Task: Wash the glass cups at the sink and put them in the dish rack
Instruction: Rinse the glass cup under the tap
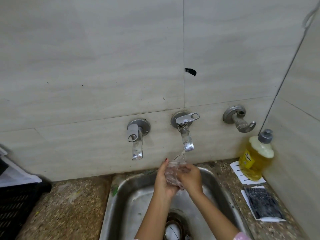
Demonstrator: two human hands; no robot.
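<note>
Head view: glass cup (171, 172) aslant, mouth up toward tap (187, 142).

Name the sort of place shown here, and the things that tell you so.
Probably a home kitchen sink corner: a steel sink in a speckled stone counter, a wall tap running over a glass cup, and a yellow dish soap bottle.

Nothing readable from here. Only printed item: the yellow label (246, 159) on the front of the clear plastic bottle of yellow liquid w/ grey cap (258, 153), standing at the right by the wall corner. Dark print shows on the label, but it's too small & blurred to make out any word, brand or no.
</note>
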